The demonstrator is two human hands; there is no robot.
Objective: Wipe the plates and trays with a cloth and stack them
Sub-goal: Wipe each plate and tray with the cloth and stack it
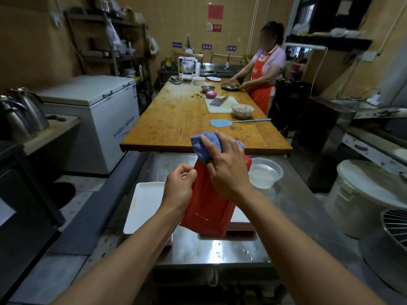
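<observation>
A red rectangular tray (206, 208) is held tilted, almost upright, above the steel table (233, 249). My left hand (179, 190) grips its left edge. At the tray's upper end, my right hand (226, 166) presses a blue cloth (203, 146) against it. Under the tray's right side lies a stack of dark red trays (242, 226). To the left a white rectangular plate (145, 205) lies flat on the table.
A clear plastic bowl of water (265, 172) stands right of the tray. Beyond is a wooden table (176, 119) with a cutting board, bowls and a blue swatter. A person in an orange apron (263, 84) works at its far end. A white bucket (363, 194) stands at right.
</observation>
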